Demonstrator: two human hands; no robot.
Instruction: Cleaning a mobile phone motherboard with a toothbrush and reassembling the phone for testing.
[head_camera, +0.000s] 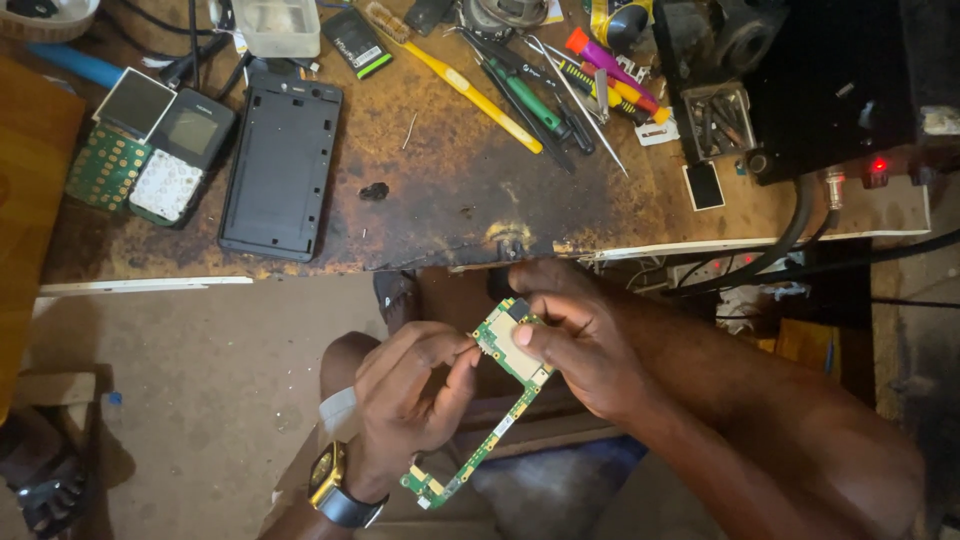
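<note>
A long, narrow green circuit board (487, 405) with gold contacts and a pale metal shield at its upper end is being held in the air below the bench edge, over the person's lap, slanting from upper right down to lower left. The right hand (580, 345) is pinching its upper end, thumb pressed flat on the shield and fingers closed behind it. The left hand (415, 400), wearing a gold-cased wristwatch with a dark strap (335, 485), is curling in from the left, its fingertips closed together and touching the board's upper left edge. Above them, the worn brown workbench (440, 190), scorched black in wide patches, is running across the view with a chipped pale front edge. Lying on it at the left are a black plastic phone back shell (280, 165), a dark keypad phone with a white key mat (185, 155) and a green keypad board with gold dots (107, 165). Further back, a yellow-handled brush (470, 85), a green-handled screwdriver (525, 100) and other bright-handled tools are lying jumbled together. At the right, a black box with a glowing red light (850, 90) is sitting with thick dark cables (800, 235) hanging off the edge. Below, a dusty grey concrete floor (190, 400) is showing.
</note>
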